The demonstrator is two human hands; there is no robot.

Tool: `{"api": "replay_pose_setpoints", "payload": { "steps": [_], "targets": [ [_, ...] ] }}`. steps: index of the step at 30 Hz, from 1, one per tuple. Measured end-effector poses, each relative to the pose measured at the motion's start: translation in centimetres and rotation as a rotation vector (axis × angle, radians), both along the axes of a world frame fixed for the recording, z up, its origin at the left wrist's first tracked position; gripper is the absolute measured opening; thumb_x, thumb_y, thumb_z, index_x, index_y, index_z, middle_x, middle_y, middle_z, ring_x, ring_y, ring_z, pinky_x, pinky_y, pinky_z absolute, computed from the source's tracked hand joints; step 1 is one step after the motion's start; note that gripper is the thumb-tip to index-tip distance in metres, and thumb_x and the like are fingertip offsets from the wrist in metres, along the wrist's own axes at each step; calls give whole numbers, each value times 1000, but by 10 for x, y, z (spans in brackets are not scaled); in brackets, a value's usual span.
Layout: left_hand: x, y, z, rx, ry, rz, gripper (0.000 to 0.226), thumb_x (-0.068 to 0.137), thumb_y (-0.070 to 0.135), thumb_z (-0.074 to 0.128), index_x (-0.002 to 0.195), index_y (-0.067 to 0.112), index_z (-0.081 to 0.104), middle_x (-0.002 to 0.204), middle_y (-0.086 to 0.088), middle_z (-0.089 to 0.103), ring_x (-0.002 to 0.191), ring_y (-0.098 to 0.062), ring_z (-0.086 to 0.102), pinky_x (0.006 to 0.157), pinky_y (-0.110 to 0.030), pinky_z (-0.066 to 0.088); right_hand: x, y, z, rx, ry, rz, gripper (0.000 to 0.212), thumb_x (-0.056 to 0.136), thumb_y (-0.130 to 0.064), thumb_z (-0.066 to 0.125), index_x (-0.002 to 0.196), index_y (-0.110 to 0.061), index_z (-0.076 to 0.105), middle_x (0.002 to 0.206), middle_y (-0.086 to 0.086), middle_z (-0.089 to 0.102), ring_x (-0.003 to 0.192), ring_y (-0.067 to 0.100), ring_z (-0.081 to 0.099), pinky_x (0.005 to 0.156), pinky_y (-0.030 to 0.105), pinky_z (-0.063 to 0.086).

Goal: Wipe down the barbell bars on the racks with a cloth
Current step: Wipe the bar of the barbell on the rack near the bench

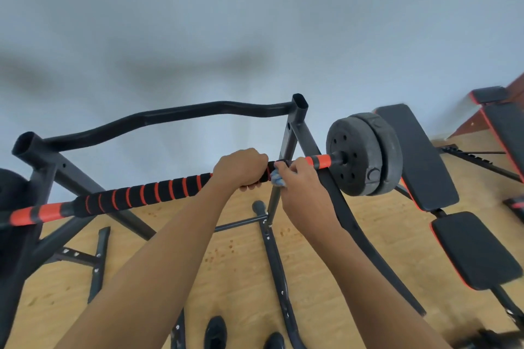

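Observation:
A barbell bar with black foam and orange stripes lies across a black rack, running from lower left to upper right. Dark weight plates sit on its right end. My left hand is wrapped over the bar right of its middle. Just to the right, my right hand presses a bunched blue-and-white cloth against the bar near the rack's right upright. Most of the cloth is hidden inside the hand.
A black padded bench with red trim stands to the right, and another bench lies at the far right. Rack legs spread over the wooden floor. My dark shoes show at the bottom. A pale wall is behind.

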State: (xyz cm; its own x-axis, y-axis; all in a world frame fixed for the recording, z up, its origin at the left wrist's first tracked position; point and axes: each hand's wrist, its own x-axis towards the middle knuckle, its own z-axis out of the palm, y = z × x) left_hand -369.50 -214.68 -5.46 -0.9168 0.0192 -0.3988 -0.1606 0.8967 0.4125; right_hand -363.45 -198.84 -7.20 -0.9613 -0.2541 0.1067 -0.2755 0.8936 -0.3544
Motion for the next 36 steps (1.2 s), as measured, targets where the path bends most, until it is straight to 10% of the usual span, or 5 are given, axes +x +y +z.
{"api": "replay_pose_setpoints", "payload": {
  "steps": [14,17,24,31,36],
  "targets": [
    [2,-9,5,77,-16,-32,32,97,28,44,87,12,70,63,-3,74,46,-18,62,62,-27,53,-52,29,27,63,182,-224,13,94,-26,60,101,-25,71,99,0,56,89,20,47,78,41,50],
    [2,-8,5,-51,29,-113,24,96,21,48,82,16,66,62,-1,73,49,-17,66,62,-30,54,-44,-10,-1,79,101,-214,33,97,-27,35,74,-29,59,72,-8,53,77,17,48,88,45,46],
    [7,-10,3,-295,229,-349,11,93,11,64,104,14,65,79,0,59,62,-17,60,61,-30,50,-63,28,14,209,-109,-177,20,86,1,53,79,-16,61,73,3,61,75,25,58,74,35,48],
    [30,0,-13,-390,470,-255,14,104,27,50,96,20,59,65,4,49,55,-18,52,59,-29,49,-28,-12,12,-272,-148,-105,27,106,-18,46,112,-10,71,104,-2,64,93,10,51,79,17,40],
    [44,5,-37,-373,652,-216,29,106,34,37,83,20,49,56,7,32,49,-16,42,55,-27,36,-39,42,20,3,-81,-344,21,98,1,52,103,-8,70,96,7,65,96,27,61,90,30,48]
  ]
}}
